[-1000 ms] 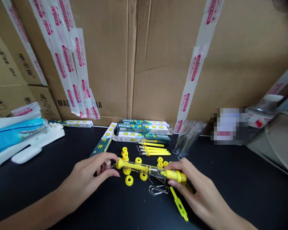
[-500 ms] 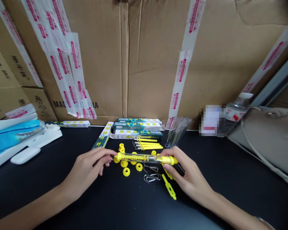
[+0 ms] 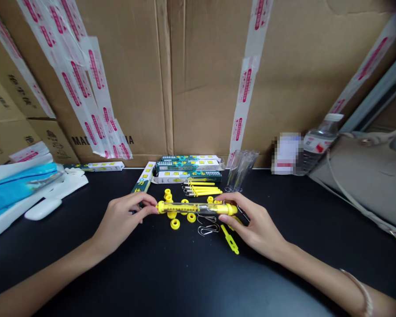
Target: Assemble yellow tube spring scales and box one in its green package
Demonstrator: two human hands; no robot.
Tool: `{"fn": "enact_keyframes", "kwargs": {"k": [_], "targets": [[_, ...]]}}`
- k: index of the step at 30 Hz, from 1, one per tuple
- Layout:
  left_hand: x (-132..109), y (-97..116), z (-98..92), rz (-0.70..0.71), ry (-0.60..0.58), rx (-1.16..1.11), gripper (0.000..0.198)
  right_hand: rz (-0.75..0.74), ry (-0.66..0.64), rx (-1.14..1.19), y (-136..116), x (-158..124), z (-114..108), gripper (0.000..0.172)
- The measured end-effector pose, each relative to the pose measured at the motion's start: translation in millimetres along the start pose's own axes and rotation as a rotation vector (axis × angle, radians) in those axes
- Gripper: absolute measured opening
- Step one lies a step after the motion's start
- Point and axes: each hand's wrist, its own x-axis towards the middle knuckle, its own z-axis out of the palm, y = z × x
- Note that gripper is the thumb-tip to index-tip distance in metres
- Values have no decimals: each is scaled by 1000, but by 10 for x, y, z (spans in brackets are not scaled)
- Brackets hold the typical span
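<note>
A clear tubular spring scale [image 3: 185, 208] with yellow end caps lies level between my hands, above the table. Inside the tube a yellow stem and part of a metal spring show. My left hand [image 3: 120, 222] pinches the tip at its left end; what sits between those fingertips is mostly hidden. Thumb and fingers of my right hand [image 3: 260, 222] close round the right end cap. Just below are yellow ring caps [image 3: 175, 224], bent metal hooks [image 3: 208, 229] and a flat yellow plastic piece [image 3: 230, 240]. Several yellow rods with springs [image 3: 204, 192] lie behind the scale.
Printed narrow boxes [image 3: 188, 177] lie at the back against a large cardboard carton [image 3: 207, 101]. Clear tubes [image 3: 242, 171] stand to their right. Further right are a water bottle [image 3: 320, 143] and a grey bag [image 3: 369, 176]. A white mouse-shaped case [image 3: 42, 208] is at left.
My view has shifted slightly. Both hands still hold the spring scale by its ends, and the left fingertips now sit right against the left cap.
</note>
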Motion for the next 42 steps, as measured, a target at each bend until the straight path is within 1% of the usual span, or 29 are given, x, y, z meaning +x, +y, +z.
{"fn": "enact_keyframes", "kwargs": {"k": [2, 3, 8, 12, 16, 22, 24, 28, 31, 34, 38, 40, 42], "targets": [[13, -30, -4, 4, -1, -2, 19, 13, 8, -19, 6, -2, -17, 28], [20, -42, -1, 8, -1, -3, 18, 14, 12, -30, 10, -2, -25, 29], [52, -98, 42, 41, 1, 8, 15, -18, 15, -69, 28, 8, -31, 23], [59, -148, 55, 69, 4, 36, 11, -33, 13, -81, 38, 10, 2, 27], [48, -170, 40, 93, -15, 59, 23, -40, 7, -83, 21, 15, 9, 23], [64, -118, 4, 155, -40, 107, 22, -73, -9, -90, -9, 10, 13, 18], [64, -97, -6, 145, -38, 125, 23, -83, -12, -98, -9, -4, 26, 19], [27, -87, -6, 98, -48, 137, 24, -124, -25, -124, -14, -18, 35, 27], [-19, -112, 11, 81, -58, 130, 24, -167, -45, -158, -23, -7, 26, 23], [-53, -141, 17, 119, -105, 118, 29, -178, -69, -196, -27, -2, 28, 18], [-67, -159, -26, 210, -242, 108, 45, -177, -99, -211, -18, -26, 63, 20], [-52, -166, -62, 228, -310, 99, 46, -182, -116, -210, -9, -42, 79, 19], [-23, -181, -98, 225, -353, 84, 41, -193, -130, -212, 0, -56, 85, 18]]}}
